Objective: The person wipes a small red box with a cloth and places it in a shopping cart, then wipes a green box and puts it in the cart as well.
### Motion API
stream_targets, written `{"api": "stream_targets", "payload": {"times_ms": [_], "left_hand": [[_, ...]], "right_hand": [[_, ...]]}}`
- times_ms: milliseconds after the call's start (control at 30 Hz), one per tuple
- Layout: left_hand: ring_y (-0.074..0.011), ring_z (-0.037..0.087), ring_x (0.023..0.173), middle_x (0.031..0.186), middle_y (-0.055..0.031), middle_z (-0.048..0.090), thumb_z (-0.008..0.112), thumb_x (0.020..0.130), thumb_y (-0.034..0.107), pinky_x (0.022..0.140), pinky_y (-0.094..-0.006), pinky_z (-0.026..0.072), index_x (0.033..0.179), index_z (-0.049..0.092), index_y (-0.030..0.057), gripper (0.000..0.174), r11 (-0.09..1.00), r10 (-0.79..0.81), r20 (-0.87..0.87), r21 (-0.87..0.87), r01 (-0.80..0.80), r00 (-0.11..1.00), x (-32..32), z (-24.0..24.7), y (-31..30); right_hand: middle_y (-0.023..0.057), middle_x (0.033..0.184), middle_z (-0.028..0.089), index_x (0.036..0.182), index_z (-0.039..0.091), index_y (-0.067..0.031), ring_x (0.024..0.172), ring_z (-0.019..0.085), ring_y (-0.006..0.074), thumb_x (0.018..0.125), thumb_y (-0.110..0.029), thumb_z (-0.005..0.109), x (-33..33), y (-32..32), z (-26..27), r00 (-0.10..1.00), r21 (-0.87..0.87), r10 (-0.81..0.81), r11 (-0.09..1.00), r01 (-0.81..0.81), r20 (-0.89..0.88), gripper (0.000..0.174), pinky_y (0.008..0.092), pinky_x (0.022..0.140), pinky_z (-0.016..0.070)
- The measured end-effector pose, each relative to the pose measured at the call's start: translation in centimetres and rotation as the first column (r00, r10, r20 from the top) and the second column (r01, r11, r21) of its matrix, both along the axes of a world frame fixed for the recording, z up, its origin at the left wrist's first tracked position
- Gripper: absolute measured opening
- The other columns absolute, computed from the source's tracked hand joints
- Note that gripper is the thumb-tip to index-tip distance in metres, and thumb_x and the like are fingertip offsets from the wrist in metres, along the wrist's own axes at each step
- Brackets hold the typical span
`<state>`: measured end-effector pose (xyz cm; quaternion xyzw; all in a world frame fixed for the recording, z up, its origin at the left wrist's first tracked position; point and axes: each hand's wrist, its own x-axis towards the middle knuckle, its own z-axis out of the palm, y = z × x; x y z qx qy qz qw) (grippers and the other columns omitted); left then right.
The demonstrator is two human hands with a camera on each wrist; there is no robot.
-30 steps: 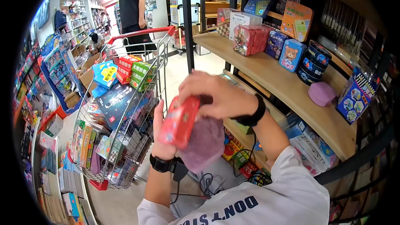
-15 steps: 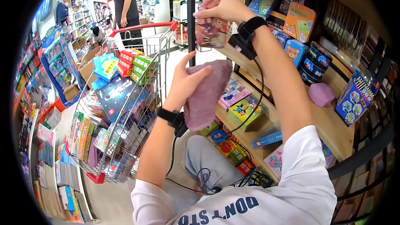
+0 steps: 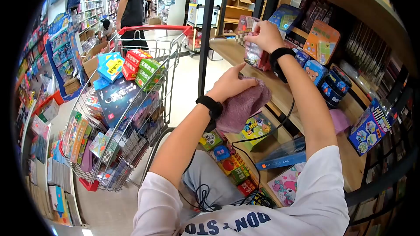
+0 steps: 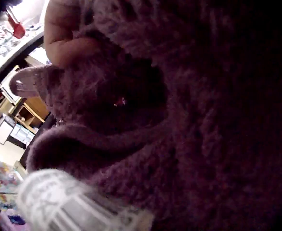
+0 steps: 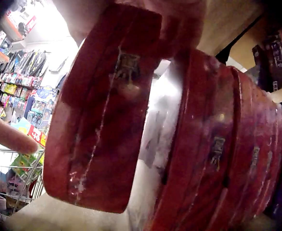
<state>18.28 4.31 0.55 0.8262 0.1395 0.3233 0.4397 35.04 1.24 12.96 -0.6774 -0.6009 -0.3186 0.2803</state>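
My right hand (image 3: pixel 265 37) holds a red tin (image 5: pixel 100 110) from above at the front end of a row of similar red tins (image 5: pixel 218 144) on the shelf; in the right wrist view a narrow gap separates it from the row. My left hand (image 3: pixel 232 84), lower and to the left, grips a purple fluffy cloth (image 3: pixel 245 107), its thumb and a finger on the cloth's upper edge. In the left wrist view the folded cloth (image 4: pixel 203 120) fills most of the picture, with fingers (image 4: pixel 73 50) at its top left.
A shopping cart (image 3: pixel 155 28) filled with boxed goods stands at left. On the wooden shelf (image 3: pixel 284 96) are a blue bear tin (image 3: pixel 314 71), round dark tins (image 3: pixel 334 85), a purple object (image 3: pixel 339 120) and a blue box (image 3: pixel 371 126). Cables hang below my arms. A person in black stands beyond the cart.
My right hand has carried the red tin from above the cloth to the row on the shelf. The left hand has moved right with the cloth, which now hangs more crumpled.
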Motion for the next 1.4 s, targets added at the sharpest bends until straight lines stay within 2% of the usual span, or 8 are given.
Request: {"api": "stream_targets", "payload": {"times_ms": [100,433,600,933,1067,1267,1333,1400], "left_hand": [[-0.0226,0.058,0.103,0.118,-0.0233,0.056,0.067,0.076,0.030,0.089,-0.0273,0.0439,0.136,0.033,-0.0084,0.079,0.974,-0.155,0.032,-0.162,0.158,0.987,-0.4,0.7,-0.3],[-0.0191,0.051,0.111,0.129,-0.0185,0.049,0.054,0.080,0.031,0.094,-0.0237,0.0376,0.138,0.033,-0.0058,0.072,0.900,-0.326,0.025,-0.297,0.318,0.945,0.2,0.4,-0.6],[-0.0243,0.049,0.116,0.129,-0.0211,0.049,0.055,0.080,0.036,0.100,-0.0264,0.0339,0.136,0.037,-0.0054,0.072,0.936,-0.289,0.062,-0.192,0.295,0.955,-0.5,0.3,-1.3],[-0.0275,0.043,0.123,0.135,-0.0188,0.044,0.063,0.080,0.040,0.101,-0.0313,0.0343,0.137,0.037,0.0020,0.074,0.987,-0.133,0.051,-0.089,0.137,0.990,-5.9,-5.6,-3.9],[-0.0216,0.053,0.107,0.121,-0.0166,0.055,0.064,0.081,0.036,0.090,-0.0307,0.0415,0.132,0.045,0.0027,0.064,0.976,-0.078,0.049,-0.200,0.086,0.996,-11.5,-7.9,-4.9],[-0.0150,0.059,0.095,0.108,-0.0122,0.062,0.064,0.083,0.028,0.084,-0.0266,0.0453,0.117,0.058,0.0016,0.043,0.942,0.130,0.071,-0.321,-0.100,0.989,-21.2,-10.6,-6.4],[-0.0134,0.060,0.091,0.108,-0.0117,0.062,0.064,0.084,0.024,0.081,-0.0266,0.0472,0.116,0.059,0.0023,0.039,0.940,0.256,0.109,-0.258,-0.221,0.961,-24.9,-13.3,-6.8],[-0.0124,0.060,0.092,0.111,-0.0095,0.060,0.065,0.083,0.020,0.081,-0.0264,0.0475,0.120,0.056,0.0028,0.042,0.833,0.398,0.084,-0.450,-0.322,0.913,-29.4,-13.5,-8.7]], "right_hand": [[0.0215,0.078,0.064,0.069,0.062,0.0006,0.077,0.063,0.0366,0.062,-0.033,0.074,0.3,1.1,-0.8,0.999,-0.054,-0.038,0.998,0.037,-0.010,0.036,0.0420,0.072,0.0506],[0.0233,0.083,0.064,0.078,0.063,0.0028,0.081,0.063,0.0368,0.066,-0.031,0.072,0.2,1.0,-1.8,0.994,-0.055,-0.080,0.995,0.085,0.080,0.037,0.0431,0.074,0.0502],[0.0163,0.066,0.059,0.069,0.059,-0.0011,0.063,0.060,0.0315,0.060,-0.031,0.078,1.7,1.5,-1.8,0.999,-0.051,0.041,0.998,-0.040,0.008,0.037,0.0403,0.058,0.0461],[0.0192,0.078,0.058,0.080,0.056,0.0018,0.079,0.057,0.0377,0.065,-0.034,0.078,3.1,1.7,-1.5,0.980,-0.063,0.062,0.997,-0.051,0.189,0.044,0.0403,0.070,0.0448],[0.0124,0.067,0.057,0.085,0.060,0.0005,0.064,0.057,0.0226,0.080,-0.040,0.067,-0.5,2.5,1.7,0.992,-0.060,0.122,0.991,-0.123,-0.025,0.041,0.0313,0.065,0.0450],[0.0066,0.070,0.056,0.089,0.061,-0.0018,0.066,0.052,0.0133,0.085,-0.038,0.062,-15.7,3.5,3.0,0.752,0.023,0.653,0.753,-0.657,0.091,0.036,0.0276,0.062,0.0425],[0.0052,0.071,0.057,0.091,0.062,-0.0029,0.066,0.051,0.0121,0.083,-0.038,0.065,-21.6,2.6,1.4,0.621,-0.012,0.778,0.625,-0.780,0.098,0.036,0.0274,0.061,0.0418],[0.0053,0.073,0.057,0.091,0.062,-0.0035,0.066,0.053,0.0160,0.080,-0.036,0.068,-26.8,1.8,-1.4,0.447,-0.059,0.893,0.444,-0.894,-0.048,0.035,0.0306,0.061,0.0424]]}}
